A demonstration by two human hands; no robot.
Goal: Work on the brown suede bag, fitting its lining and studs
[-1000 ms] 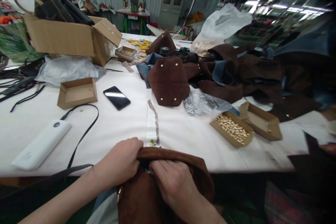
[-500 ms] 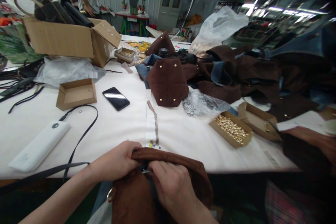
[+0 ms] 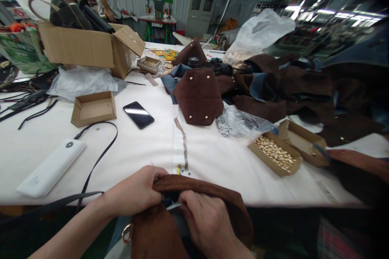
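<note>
A brown suede bag (image 3: 158, 230) is held up at the table's front edge with its mouth towards me. My left hand (image 3: 139, 190) is closed on the bag's rim, thumb and fingers pinching the edge. Inside the mouth, my right hand (image 3: 209, 218) is curled, its fingertips closed on a thin pale strip (image 3: 174, 206) whose far end is hidden. Dark blue lining shows beside the strip. A gold ring (image 3: 126, 232) hangs at the bag's left side. Beyond the hands, a few small metal pieces (image 3: 184, 171) lie by a narrow brown strip (image 3: 184, 145).
A white power bank (image 3: 51, 168), a phone (image 3: 138, 114) and an empty carton tray (image 3: 94, 109) lie on the left. Gold studs fill a small box (image 3: 275, 156) at right, near a bag of metal washers (image 3: 240, 122). Another brown bag (image 3: 199, 96) stands behind. A person's hand (image 3: 361, 162) shows at far right.
The view has shifted, moving the table things slightly right in the picture. My right hand has drawn back a little from my left, and more of the pale strip shows.
</note>
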